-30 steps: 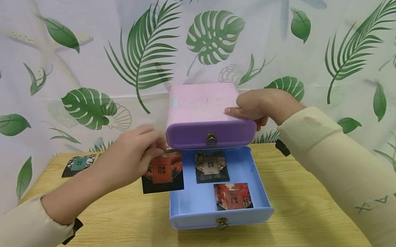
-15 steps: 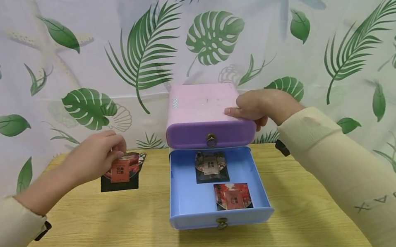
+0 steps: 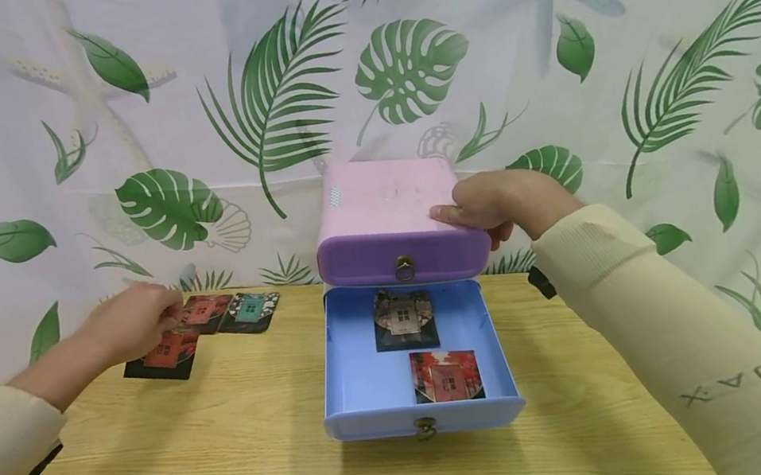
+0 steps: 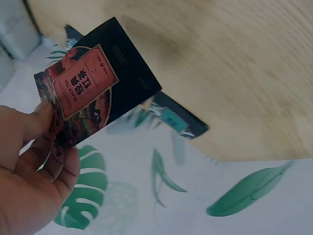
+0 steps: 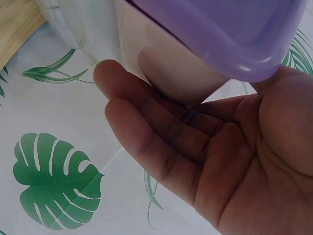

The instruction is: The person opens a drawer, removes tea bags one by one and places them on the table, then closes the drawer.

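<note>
My left hand (image 3: 132,322) pinches a black tea sachet (image 4: 117,68) with a red label between thumb and fingers, held up by its edge at the left of the table. Beyond it lie a red-labelled sachet (image 3: 201,311) and a teal-labelled sachet (image 3: 249,311). My right hand (image 3: 506,201) grips the right side of a pink drawer box (image 3: 381,189), thumb on top and the other fingers under the side. Below its purple front, a light blue drawer (image 3: 358,369) is pulled out, with a grey-pink sachet (image 3: 404,321) and a red sachet (image 3: 447,375) inside.
The boxes stand on a wood-grain table (image 3: 251,463), close to a white leaf-printed cloth (image 3: 505,28) that hangs behind. Small ring pulls sit on the purple front and on the blue drawer front (image 3: 390,421).
My left hand has carried the black tea sachet leftward from beside the blue drawer, past the two sachets lying at the back. The right hand stays on the pink box.
</note>
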Tool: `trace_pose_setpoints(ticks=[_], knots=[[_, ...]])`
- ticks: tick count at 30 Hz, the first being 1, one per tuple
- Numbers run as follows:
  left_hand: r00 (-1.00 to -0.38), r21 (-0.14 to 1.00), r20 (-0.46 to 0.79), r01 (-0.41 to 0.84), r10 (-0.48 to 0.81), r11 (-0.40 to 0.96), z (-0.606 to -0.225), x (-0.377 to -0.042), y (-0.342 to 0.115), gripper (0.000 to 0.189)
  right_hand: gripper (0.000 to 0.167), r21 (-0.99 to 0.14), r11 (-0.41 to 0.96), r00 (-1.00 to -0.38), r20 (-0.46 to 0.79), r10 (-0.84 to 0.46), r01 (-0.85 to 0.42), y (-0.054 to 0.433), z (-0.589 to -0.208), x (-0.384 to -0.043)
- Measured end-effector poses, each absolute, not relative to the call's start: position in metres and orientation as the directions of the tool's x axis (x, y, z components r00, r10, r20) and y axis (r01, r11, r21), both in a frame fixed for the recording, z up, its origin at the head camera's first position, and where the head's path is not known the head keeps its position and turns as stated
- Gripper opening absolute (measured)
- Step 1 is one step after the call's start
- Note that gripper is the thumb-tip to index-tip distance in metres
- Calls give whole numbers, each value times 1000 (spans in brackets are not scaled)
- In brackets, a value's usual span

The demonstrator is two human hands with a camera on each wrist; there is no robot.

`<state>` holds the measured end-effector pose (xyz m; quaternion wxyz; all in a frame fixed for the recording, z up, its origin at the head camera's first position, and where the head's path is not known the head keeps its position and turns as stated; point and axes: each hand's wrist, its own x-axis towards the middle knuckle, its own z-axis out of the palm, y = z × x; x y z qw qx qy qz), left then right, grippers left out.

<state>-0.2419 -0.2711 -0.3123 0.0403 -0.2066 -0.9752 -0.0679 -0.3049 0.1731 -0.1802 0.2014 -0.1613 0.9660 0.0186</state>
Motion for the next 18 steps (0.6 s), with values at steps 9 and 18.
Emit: trace_pose_setpoints(ticks=[9,18], knots=[[-929,67,94,364,357,929,-328,-251,-299,25,57,-24,945,-864,-399,-308,-326,175,-180,-304],[-951,-80,83,292,298,953,-345,-260,-324,28,56,-54,951,-864,-405,-299,-304,173,-180,-304]])
